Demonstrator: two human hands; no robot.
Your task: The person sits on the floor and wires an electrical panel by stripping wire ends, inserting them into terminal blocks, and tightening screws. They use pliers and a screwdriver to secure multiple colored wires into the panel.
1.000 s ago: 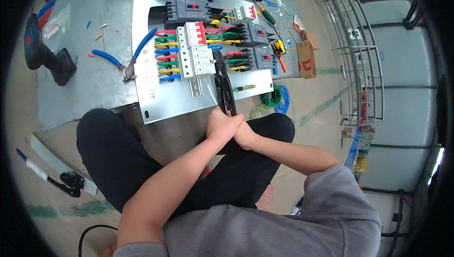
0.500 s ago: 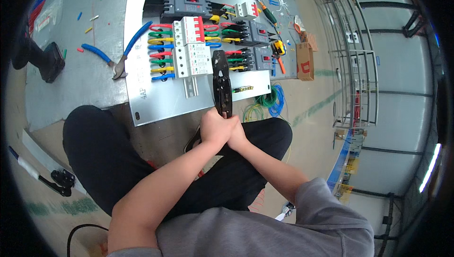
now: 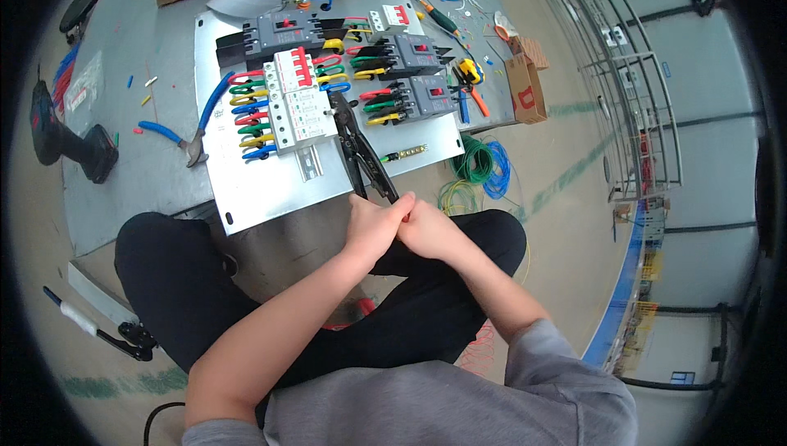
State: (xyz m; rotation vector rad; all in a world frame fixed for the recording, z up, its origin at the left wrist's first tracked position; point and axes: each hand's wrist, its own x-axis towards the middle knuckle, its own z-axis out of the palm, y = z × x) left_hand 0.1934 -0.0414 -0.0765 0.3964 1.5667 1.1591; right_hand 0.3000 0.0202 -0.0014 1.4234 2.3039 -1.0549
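Note:
Black crimping pliers [image 3: 357, 147] point away from me over the near edge of a white mounting plate [image 3: 270, 200]. My left hand [image 3: 370, 226] is closed around one handle and my right hand [image 3: 426, 229] around the other. The two handles stand apart, and the hands touch each other. The jaws end beside a row of white circuit breakers [image 3: 302, 110] with red, green, yellow and blue wire loops. Whatever is in the jaws is too small to tell. A brass terminal strip [image 3: 410, 152] lies right of the pliers.
Blue-handled cutters [image 3: 195, 149] rest at the plate's left edge. Beyond them stands a cordless drill [image 3: 78, 147]. Grey moulded-case breakers [image 3: 422, 97] sit on the plate's right side. Green and blue wire coils [image 3: 492, 169] and a cardboard box [image 3: 525, 89] are at right.
The pliers' handles have opened from nearly together to apart, and my hands have spread slightly with them. The jaws now sit further left in view, and the whole view has shifted.

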